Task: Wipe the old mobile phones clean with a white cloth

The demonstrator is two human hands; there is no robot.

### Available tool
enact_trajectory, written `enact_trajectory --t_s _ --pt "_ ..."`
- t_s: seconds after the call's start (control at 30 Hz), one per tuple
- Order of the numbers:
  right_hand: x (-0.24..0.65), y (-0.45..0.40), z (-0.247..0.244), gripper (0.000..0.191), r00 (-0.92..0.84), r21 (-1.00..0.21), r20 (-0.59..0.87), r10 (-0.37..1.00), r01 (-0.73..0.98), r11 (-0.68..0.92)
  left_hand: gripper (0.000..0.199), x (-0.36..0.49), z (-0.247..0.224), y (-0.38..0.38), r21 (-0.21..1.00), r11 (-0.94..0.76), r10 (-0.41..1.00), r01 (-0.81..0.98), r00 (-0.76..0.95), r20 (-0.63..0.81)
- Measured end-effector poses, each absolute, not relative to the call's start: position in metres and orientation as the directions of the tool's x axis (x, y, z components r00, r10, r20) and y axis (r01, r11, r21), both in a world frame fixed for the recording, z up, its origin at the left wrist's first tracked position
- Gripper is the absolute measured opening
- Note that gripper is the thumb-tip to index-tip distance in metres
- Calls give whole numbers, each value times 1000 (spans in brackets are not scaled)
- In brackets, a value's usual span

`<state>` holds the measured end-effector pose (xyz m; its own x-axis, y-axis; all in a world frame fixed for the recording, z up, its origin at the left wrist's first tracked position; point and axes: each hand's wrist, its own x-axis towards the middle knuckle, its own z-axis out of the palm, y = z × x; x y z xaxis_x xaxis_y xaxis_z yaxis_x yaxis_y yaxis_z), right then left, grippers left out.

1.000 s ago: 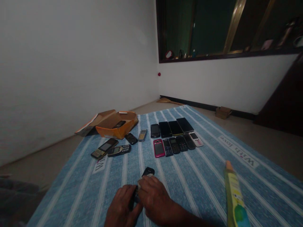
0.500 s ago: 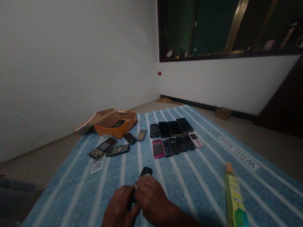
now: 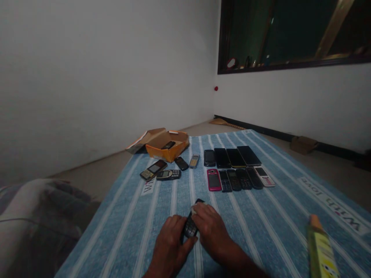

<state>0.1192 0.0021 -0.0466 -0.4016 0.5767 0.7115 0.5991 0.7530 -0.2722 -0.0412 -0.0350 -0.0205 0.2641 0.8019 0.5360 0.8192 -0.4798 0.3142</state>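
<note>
Between our hands, a dark keypad phone (image 3: 190, 227), our left hand (image 3: 170, 243) gripping its side, our right (image 3: 211, 227) pressing a pale cloth (image 3: 194, 209) on it.

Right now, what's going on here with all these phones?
Someone's left hand holds a dark keypad phone low over the striped cloth, while the right hand has a pale scrap at its upper end. Beyond, phones lie in a back row of four and a front row of six. Four loose phones lie near an open orange box with another phone inside.
</note>
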Motion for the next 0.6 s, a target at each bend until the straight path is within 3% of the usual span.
enact_trajectory --t_s 0.3,0.43,0.6 --pt "134 3 -45 29 -362 -328 670 648 639 695 29 -37 -17 -41 357 -402 877 843 241 416" --pt "146 5 -42 36 -315 -463 611 726 602 651 29 -35 -18 -41 345 -386 889 856 246 386" --pt "165 14 -42 41 -97 -607 602 792 589 533 29 -34 -17 -41 357 -366 904 860 238 354"
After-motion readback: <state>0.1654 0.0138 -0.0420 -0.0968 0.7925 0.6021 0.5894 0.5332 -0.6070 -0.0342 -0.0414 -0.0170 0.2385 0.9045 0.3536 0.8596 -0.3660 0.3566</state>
